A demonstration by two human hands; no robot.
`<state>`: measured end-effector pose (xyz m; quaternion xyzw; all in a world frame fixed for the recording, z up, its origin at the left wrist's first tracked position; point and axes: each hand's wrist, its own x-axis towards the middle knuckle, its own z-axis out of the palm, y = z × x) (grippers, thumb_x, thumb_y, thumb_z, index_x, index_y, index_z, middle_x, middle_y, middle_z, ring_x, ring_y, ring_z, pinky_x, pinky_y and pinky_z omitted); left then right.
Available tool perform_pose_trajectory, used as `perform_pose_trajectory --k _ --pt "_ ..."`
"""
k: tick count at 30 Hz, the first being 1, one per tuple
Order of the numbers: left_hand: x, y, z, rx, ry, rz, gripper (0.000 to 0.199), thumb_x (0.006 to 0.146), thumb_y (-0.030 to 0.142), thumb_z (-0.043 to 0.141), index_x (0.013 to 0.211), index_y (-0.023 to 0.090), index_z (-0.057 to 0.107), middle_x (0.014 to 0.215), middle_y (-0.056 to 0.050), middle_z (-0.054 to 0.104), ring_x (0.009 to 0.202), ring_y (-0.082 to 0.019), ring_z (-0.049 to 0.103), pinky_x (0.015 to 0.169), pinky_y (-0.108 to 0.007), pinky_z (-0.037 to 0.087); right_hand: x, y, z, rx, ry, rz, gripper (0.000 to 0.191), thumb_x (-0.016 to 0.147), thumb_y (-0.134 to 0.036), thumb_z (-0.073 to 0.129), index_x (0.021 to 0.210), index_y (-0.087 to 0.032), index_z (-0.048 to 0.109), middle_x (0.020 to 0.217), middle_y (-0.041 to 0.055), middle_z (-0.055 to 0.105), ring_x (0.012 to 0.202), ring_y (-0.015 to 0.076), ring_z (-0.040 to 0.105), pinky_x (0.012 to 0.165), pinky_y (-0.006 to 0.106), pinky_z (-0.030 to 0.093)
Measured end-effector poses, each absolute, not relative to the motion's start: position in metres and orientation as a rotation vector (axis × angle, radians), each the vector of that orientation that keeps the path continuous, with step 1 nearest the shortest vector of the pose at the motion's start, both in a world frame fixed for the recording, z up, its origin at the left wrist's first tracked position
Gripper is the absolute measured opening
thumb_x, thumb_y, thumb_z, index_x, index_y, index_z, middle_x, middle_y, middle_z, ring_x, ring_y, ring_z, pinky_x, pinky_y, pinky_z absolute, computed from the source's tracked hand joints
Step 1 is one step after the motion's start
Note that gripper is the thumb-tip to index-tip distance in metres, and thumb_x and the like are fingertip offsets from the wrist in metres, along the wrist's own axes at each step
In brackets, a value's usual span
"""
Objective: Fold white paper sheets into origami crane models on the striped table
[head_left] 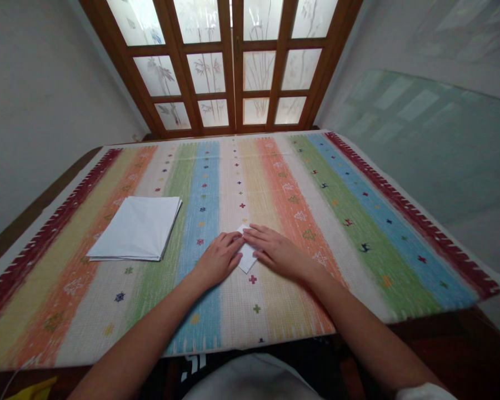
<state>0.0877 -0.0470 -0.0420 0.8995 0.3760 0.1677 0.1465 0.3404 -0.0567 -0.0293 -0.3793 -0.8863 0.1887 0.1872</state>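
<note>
left hand (219, 260), right hand (279, 254), both open flat, fingertips on folded white paper (247, 256)

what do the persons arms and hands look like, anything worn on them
The left hand and right hand are bare, with no gloves, rings or watch showing. The left forearm and right forearm are also uncovered. A white sleeve shows on the right arm at the bottom edge of the view.

A flat rectangular woven cloth (350, 233) lies spread with a glazed wooden door (220, 72) beyond its far edge. On the cloth, left of centre, sits a square stack of folded paper (135, 229). To its right, near the cloth's near edge, a small folded paper piece (248, 256) lies between the left hand (219, 258) and right hand (279, 253), both touching it.
</note>
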Motion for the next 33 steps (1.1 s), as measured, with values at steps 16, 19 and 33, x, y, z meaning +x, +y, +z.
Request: perform_pose_trajectory --k 16,19,33 --pt "0.078 -0.043 -0.050 2.512 1.132 0.490 0.051 0.100 0.026 0.066 0.149 0.020 0.054 0.154 -0.017 0.059 0.139 -0.032 0.058 0.119 -0.055 0.047 0.329 -0.080 -0.042 -1.366 -2.610 0.449 0.103 0.095 -0.077 0.061 0.171 -0.015 0.030 0.177 0.0171 0.026 0.166 0.0395 0.020 0.134 0.063 0.020" --pt "0.079 -0.044 -0.045 2.503 1.099 0.541 0.030 0.099 0.022 0.068 0.128 0.020 0.064 0.148 -0.016 0.062 0.135 -0.031 0.061 0.115 -0.054 0.051 0.334 -0.074 -0.039 -1.399 -2.536 0.470 0.097 0.097 -0.071 0.062 0.170 -0.015 0.033 0.175 0.0202 0.031 0.165 0.0385 0.026 0.133 0.063 0.022" --pt "0.085 -0.043 -0.033 2.370 1.034 0.672 0.014 0.102 0.018 0.052 0.106 0.021 0.065 0.122 -0.012 0.069 0.115 -0.026 0.066 0.105 -0.047 0.055 0.359 -0.050 -0.020 -1.185 -2.128 0.789 0.038 0.086 -0.006 0.061 0.118 -0.020 0.076 0.116 0.0107 0.079 0.107 0.0252 0.072 0.100 0.043 0.053"
